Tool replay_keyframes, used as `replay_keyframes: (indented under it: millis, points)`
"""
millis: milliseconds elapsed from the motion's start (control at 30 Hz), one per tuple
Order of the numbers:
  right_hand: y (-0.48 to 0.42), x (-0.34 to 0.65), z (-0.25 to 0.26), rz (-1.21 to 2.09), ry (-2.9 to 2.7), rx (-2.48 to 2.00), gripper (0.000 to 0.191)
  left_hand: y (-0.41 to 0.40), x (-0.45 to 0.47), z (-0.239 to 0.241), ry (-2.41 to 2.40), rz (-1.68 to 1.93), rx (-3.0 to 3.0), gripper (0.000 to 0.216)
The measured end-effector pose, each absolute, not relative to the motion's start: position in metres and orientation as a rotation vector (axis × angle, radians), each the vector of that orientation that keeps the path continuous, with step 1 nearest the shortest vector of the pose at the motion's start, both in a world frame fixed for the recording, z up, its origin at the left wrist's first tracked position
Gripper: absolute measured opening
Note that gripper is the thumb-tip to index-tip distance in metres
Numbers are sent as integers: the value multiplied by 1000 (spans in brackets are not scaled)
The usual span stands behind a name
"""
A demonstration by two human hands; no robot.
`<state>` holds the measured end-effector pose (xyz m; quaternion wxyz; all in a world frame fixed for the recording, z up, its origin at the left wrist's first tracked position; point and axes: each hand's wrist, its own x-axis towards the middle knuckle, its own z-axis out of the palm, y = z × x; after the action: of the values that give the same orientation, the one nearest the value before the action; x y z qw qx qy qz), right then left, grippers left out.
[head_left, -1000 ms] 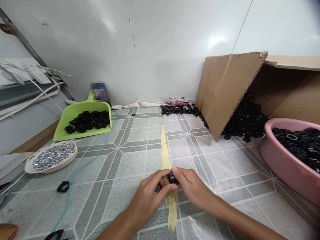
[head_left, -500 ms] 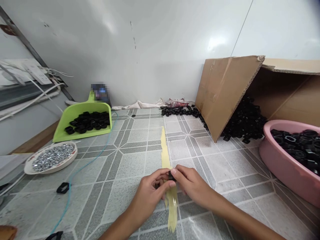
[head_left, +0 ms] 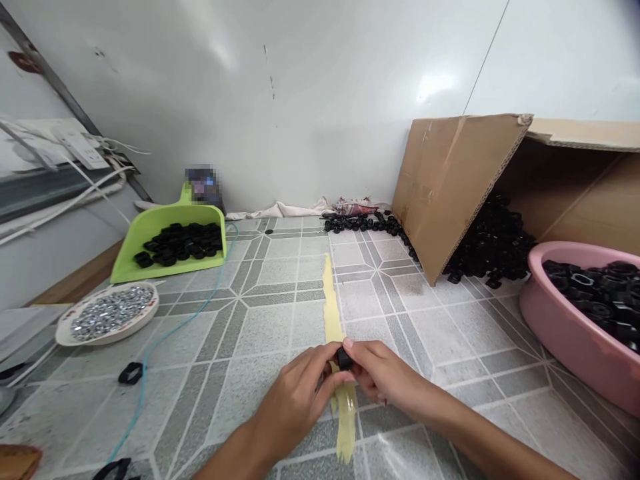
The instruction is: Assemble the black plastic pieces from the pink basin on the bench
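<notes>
My left hand [head_left: 300,393] and my right hand [head_left: 383,373] meet low in the middle of the view, just above the tiled surface. Both pinch one small black plastic part [head_left: 344,359] between their fingertips. The hands hover over a strip of pale yellow tape [head_left: 330,303] that runs along the tiles. I cannot see whether anything else is pressed into the part.
A green dustpan [head_left: 150,257] with black parts sits far left. A white plate [head_left: 107,317] of shiny metal nuts lies nearer. A tipped cardboard box [head_left: 450,180] spills black parts at right, beside a pink basin [head_left: 565,327] of them. A blue cord [head_left: 170,330] crosses the tiles.
The hands stay together on the black part, with only small shifts of the fingers. The view has drifted slightly.
</notes>
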<state>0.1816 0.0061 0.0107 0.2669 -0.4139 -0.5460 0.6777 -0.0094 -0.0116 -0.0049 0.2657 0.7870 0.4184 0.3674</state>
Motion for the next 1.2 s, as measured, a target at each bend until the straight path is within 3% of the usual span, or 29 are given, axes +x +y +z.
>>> replay_keyframes:
  millis: [200,467,733,867,1033,1200]
  points:
    - [-2,178,15,1365,-1649,-1218,48,-12,-9,-1,1131,910,2071,22]
    - [4,192,25,1121,-2011,-1134,30,-11,-6,5,1171,879,1823,16]
    - [2,186,15,1150,-1987,-1214,45,-18,-1,0,1107,892,1970,16]
    - [6,190,12,1324,-1854,-1141,49,-19,-2,-1,1123,922,2058,18]
    - [12,194,17,1511,-1832,-981,32,-9,-9,5,1250,890,2215,21]
    - [8,204,29,1268,-1803,-1074,28,-7,-19,34,1230,593,2453,46]
